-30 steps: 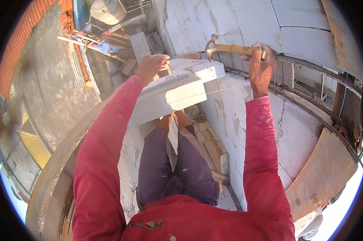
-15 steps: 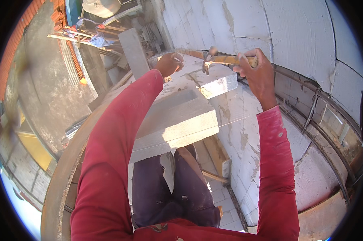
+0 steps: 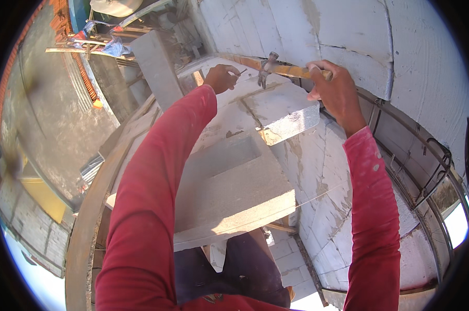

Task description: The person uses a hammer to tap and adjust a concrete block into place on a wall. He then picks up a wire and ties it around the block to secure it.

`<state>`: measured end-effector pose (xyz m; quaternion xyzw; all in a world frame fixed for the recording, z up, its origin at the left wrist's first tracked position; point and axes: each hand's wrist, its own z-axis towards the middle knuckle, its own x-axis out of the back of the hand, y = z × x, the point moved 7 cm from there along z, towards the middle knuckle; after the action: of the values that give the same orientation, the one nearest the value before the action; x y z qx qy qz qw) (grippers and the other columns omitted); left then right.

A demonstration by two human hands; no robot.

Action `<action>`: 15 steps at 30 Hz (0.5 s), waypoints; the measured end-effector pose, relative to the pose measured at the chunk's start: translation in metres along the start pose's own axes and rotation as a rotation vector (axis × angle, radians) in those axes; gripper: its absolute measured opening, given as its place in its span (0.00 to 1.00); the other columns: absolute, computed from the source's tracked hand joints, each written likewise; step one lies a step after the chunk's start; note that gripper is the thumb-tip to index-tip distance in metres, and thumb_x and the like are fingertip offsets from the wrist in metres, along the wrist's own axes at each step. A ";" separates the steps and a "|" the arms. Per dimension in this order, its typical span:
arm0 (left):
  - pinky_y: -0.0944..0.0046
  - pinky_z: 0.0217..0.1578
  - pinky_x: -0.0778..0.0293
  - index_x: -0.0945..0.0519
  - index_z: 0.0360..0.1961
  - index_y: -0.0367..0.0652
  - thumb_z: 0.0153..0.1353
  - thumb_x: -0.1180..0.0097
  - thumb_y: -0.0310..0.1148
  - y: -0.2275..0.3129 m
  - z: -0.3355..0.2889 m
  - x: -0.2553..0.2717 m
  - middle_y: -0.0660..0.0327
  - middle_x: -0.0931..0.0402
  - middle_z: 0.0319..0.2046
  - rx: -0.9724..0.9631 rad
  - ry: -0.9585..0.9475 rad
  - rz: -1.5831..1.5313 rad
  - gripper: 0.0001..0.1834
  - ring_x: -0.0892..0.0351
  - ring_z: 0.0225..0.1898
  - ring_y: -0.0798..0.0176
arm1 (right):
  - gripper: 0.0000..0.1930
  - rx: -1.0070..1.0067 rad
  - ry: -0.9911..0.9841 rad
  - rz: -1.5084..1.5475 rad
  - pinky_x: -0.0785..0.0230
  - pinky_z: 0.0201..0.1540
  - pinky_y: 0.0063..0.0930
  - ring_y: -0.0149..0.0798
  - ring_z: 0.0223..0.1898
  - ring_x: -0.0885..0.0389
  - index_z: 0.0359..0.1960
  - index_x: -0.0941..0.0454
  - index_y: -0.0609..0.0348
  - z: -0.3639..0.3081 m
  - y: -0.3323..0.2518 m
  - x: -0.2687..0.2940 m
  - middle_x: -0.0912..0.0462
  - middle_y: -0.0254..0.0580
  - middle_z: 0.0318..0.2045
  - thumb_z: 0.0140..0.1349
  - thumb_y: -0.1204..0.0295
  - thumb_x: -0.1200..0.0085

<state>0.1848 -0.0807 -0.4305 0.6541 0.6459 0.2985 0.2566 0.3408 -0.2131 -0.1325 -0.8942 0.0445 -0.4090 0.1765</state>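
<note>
My right hand (image 3: pixel 338 93) is wrapped round the wooden handle of a claw hammer (image 3: pixel 291 71). The metal head is held up just to the right of my left hand, apart from it. My left hand (image 3: pixel 222 79) is closed in a pinch, with a thin dark nail (image 3: pixel 243 71) sticking out between the fingertips. Both hands are over the far part of a pale block wall (image 3: pixel 276 101). Nearer to me, a large light-grey block (image 3: pixel 239 181) lies across the space before my legs, its front edge sunlit.
A taut string (image 3: pixel 322 194) runs along the near block. An upright grey slab (image 3: pixel 154 67) stands left of my left hand. White block walling (image 3: pixel 343 41) rises at the far right, with metal bars (image 3: pixel 426 147) below it. Wooden poles (image 3: pixel 97 46) lie at the far left.
The view has shifted, so the near block sits lower and shows more of its top. The hammer head has turned, and the nail in my left hand shows more plainly.
</note>
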 end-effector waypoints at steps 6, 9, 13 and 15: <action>0.66 0.42 0.22 0.15 0.46 0.41 0.62 0.41 0.39 -0.025 0.029 -0.020 0.59 0.12 0.35 -0.018 -0.030 0.014 0.16 0.13 0.40 0.66 | 0.20 0.013 -0.027 0.023 0.26 0.38 0.30 0.36 0.25 0.13 0.44 0.16 0.63 0.023 0.019 -0.023 0.15 0.45 0.21 0.65 0.58 0.49; 0.65 0.44 0.22 0.15 0.48 0.41 0.62 0.41 0.41 -0.026 0.039 -0.032 0.59 0.12 0.35 0.039 -0.031 -0.015 0.18 0.13 0.41 0.64 | 0.20 -0.035 -0.056 0.040 0.26 0.36 0.28 0.33 0.24 0.15 0.43 0.16 0.63 0.031 0.027 -0.033 0.14 0.45 0.21 0.65 0.57 0.49; 0.64 0.46 0.21 0.16 0.50 0.41 0.62 0.40 0.43 -0.019 0.049 -0.047 0.59 0.12 0.37 0.058 -0.069 -0.036 0.20 0.13 0.42 0.63 | 0.20 -0.038 -0.090 0.065 0.28 0.32 0.26 0.31 0.22 0.18 0.44 0.16 0.64 0.043 0.049 -0.040 0.15 0.44 0.21 0.65 0.58 0.49; 0.64 0.47 0.21 0.15 0.49 0.41 0.61 0.39 0.43 -0.023 0.056 -0.053 0.59 0.12 0.37 0.001 -0.069 -0.069 0.21 0.13 0.43 0.63 | 0.19 -0.058 -0.106 0.049 0.28 0.31 0.25 0.31 0.21 0.18 0.44 0.16 0.64 0.045 0.054 -0.040 0.15 0.45 0.21 0.65 0.60 0.49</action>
<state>0.2104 -0.1298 -0.4889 0.6415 0.6591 0.2663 0.2885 0.3512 -0.2421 -0.2077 -0.9179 0.0686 -0.3553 0.1626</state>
